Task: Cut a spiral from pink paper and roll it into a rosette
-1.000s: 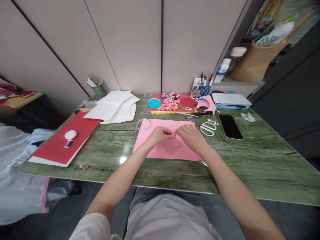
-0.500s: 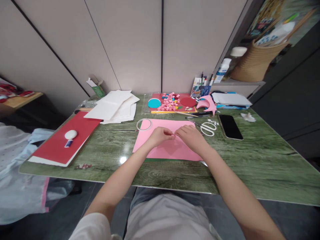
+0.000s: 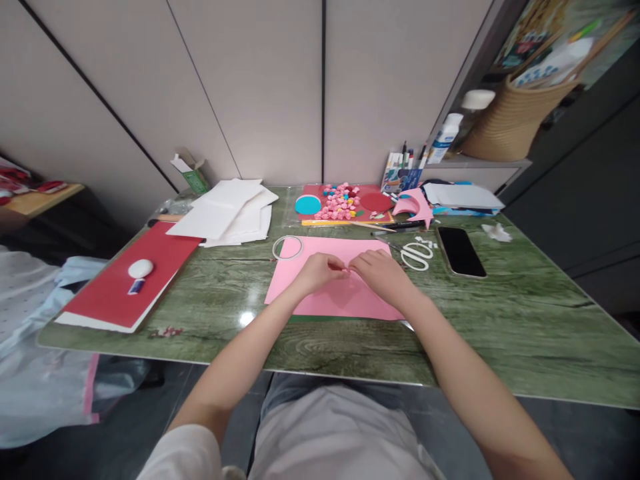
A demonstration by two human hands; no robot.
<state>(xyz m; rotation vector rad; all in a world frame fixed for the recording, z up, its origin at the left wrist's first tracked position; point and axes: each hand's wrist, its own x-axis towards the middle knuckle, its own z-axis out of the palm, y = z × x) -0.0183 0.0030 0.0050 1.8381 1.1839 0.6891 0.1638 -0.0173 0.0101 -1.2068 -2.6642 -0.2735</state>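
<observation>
Over the pink paper sheet (image 3: pixel 320 303), my left hand (image 3: pixel 323 272) and my right hand (image 3: pixel 377 267) meet fingertip to fingertip. Both are closed in a pinch on a small pink piece (image 3: pixel 347 271), mostly hidden by the fingers; its exact kind is too small to tell. A roll of tape (image 3: pixel 275 248) lies on the sheet's far left corner. White-handled scissors (image 3: pixel 416 257) rest just right of my right hand. Behind the sheet is a pile of small pink paper pieces (image 3: pixel 340 203), with a few blue and yellow ones among them.
A blue disc (image 3: pixel 308 205) and a red disc (image 3: pixel 376 202) flank the pile. To the right lie a pink paper offcut (image 3: pixel 423 205) and a phone (image 3: pixel 461 252). White sheets (image 3: pixel 220 208) and red paper (image 3: pixel 110 287), bearing a white oval object (image 3: pixel 141 269), are left.
Both hands keep their pinch over the pink sheet, with hardly any finger movement. The view has shifted very slightly.
</observation>
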